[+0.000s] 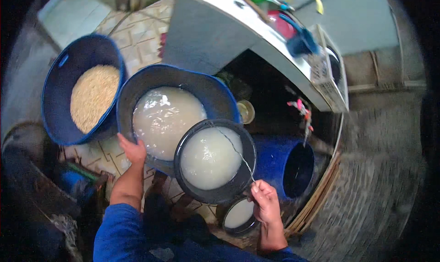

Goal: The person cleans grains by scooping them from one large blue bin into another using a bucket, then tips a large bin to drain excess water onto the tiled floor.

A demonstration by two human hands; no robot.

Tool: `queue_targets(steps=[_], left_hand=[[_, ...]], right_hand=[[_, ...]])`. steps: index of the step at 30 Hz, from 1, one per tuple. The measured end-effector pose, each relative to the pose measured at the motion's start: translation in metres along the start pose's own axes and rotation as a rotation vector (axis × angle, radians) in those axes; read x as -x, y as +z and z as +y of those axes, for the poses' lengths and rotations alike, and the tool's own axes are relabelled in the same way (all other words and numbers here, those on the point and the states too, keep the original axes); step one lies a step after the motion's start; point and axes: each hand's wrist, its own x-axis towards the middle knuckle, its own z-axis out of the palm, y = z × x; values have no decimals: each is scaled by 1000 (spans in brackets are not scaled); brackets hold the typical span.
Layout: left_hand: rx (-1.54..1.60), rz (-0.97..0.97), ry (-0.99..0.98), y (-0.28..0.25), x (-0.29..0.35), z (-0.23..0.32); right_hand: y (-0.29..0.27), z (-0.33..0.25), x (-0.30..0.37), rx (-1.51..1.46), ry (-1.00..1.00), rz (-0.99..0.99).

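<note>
My right hand [263, 200] is closed on the twisted wire handle [238, 153] of a black bucket [251, 150]. Cloudy whitish liquid [211, 159] fills much of this bucket, which is held over the near rim of a large blue tub [220, 95]. More murky, beige liquid [167, 117] stands in that tub. At the tub's left side my left hand [132, 150] has its fingers stretched out along the outer wall; whether it presses on the wall is hard to tell.
Left of the tub, another blue tub [52, 97] holds pale grain [95, 95]. A smaller dark bucket [250, 227] of whitish liquid stands below my right hand. A blue barrel [275, 163] lies on its side at right. A white counter [215, 10] carries a blue dipper [302, 44] and crate [323, 72].
</note>
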Motion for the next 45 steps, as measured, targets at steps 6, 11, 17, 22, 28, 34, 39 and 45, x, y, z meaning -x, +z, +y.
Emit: queue_targets(steps=[6, 11, 17, 22, 28, 34, 39, 45], left_hand=[[-346, -69, 250, -14, 30, -3], [36, -967, 504, -21, 121, 3], [98, -1750, -20, -59, 295, 64], [-79, -1860, -117, -69, 397, 84], [-163, -2021, 17, -67, 497, 93], [-256, -2114, 210, -77, 577, 106], [-268, -2135, 313, -80, 611, 118], [-242, -2154, 475, -105, 651, 139]], right_hand=[[-63, 11, 79, -69, -49, 81], [-104, 51, 131, 87, -91, 237], [-149, 128, 189, 164, -117, 493], [-198, 192, 257, 58, -28, 775], [-240, 272, 316, -54, 92, 1082], [-254, 318, 352, -56, 101, 1340], [-259, 328, 363, -186, 90, 1394], [-263, 357, 350, -458, -23, 1481]])
